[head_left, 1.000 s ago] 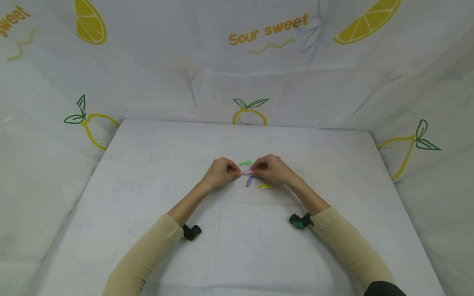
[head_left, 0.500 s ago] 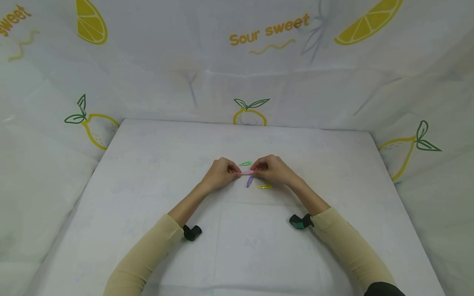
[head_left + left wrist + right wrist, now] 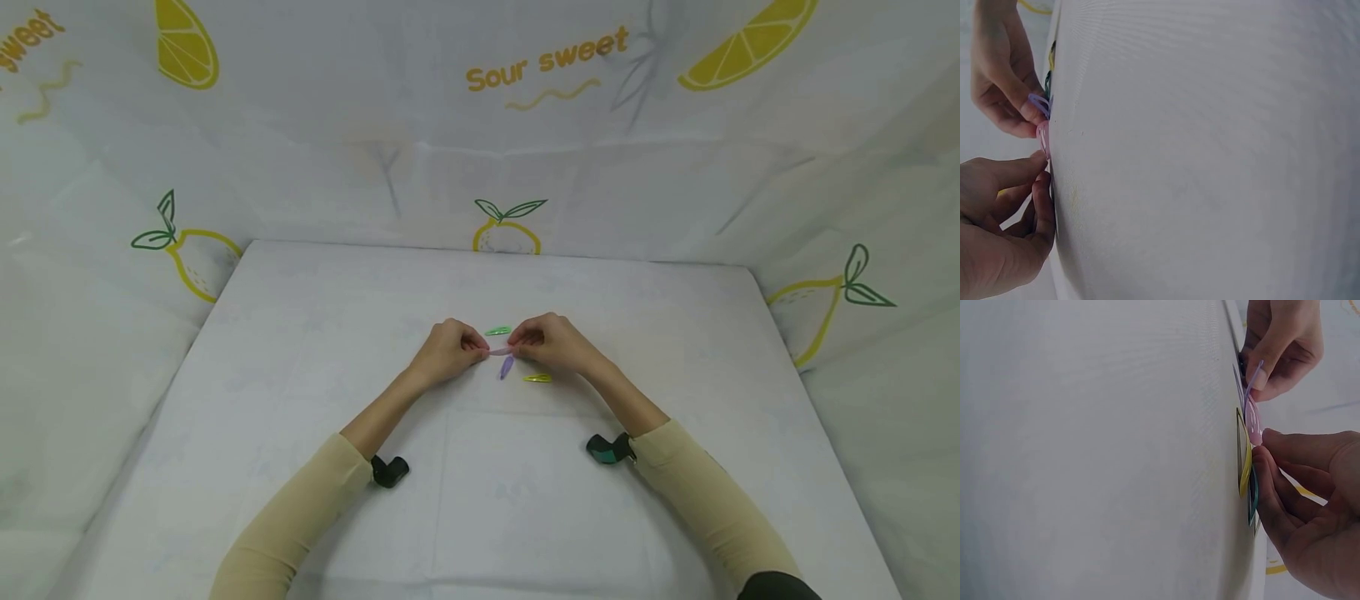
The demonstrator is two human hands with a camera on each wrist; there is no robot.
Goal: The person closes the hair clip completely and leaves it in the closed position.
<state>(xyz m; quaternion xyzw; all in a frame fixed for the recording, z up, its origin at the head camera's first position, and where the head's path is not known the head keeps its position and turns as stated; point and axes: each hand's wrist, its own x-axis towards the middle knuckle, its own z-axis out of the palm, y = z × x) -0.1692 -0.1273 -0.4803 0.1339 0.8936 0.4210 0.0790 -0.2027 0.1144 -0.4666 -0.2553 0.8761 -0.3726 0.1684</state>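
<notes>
A pink snap hair clip point(image 3: 500, 352) is stretched between both hands near the middle of the table. My left hand point(image 3: 446, 350) pinches its left end between thumb and fingertips. At the other end my right hand point(image 3: 553, 343) pinches it in the same way. The right wrist view shows the glossy face of the pink clip point(image 3: 1255, 424), low over the table surface. Just below it in the head view lies a purple snap hair clip point(image 3: 506, 367), close to the right fingertips. A green hair clip point(image 3: 497, 331) lies beyond the hands, and a yellow one point(image 3: 537, 378) nearer the body.
A white cloth covers the table point(image 3: 480, 500). Behind and at both sides hangs a white curtain point(image 3: 300, 125) printed with lemons and lettering. Black wrist-camera mounts point(image 3: 390, 472) stick out from beneath both sleeves.
The pink hair clip has turned slightly between the fingertips and now shows a darker, gently curved side. Both hands and the other clips stay in place.
</notes>
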